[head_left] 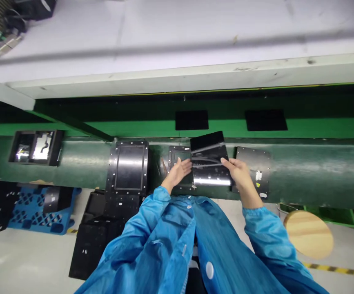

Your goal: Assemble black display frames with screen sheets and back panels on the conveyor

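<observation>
A glossy black rectangular panel (210,159) with bright reflections is held slightly tilted above the green bench top. My right hand (240,173) pinches its right edge, thumb on the upper face. My left hand (178,172) has its fingers stretched out towards the panel's left edge; whether the fingertips touch it I cannot tell. Beneath, partly covered by the panel and my left hand, lies a dark flat tray with screws and a small label (173,154). Right of the panel, a dark grey plate (261,163) carries white and yellow stickers.
Stacked black trays (129,167) stand to the left, some below bench height. A black box (36,148) with two compartments sits farther left. Two black panels (192,120) rest at the back under a white shelf (195,73). A round wooden stool (308,234) and blue pallet (50,210) are below.
</observation>
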Demonstrator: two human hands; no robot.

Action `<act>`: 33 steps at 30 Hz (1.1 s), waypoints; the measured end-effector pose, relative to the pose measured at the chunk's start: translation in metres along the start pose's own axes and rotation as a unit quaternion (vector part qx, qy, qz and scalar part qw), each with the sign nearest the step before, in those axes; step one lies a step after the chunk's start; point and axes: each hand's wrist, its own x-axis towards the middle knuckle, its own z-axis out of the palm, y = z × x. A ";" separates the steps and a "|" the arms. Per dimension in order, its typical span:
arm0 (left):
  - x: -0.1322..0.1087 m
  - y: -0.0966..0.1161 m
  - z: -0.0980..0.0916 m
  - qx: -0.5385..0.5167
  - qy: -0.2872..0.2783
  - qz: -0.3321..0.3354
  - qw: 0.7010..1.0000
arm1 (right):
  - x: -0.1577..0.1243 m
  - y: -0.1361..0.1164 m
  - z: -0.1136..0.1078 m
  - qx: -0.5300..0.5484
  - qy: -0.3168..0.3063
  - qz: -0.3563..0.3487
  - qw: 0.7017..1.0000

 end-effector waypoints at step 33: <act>-0.041 -0.024 -0.102 0.088 0.072 -0.095 0.989 | -0.024 0.108 0.192 0.445 -0.133 0.345 0.816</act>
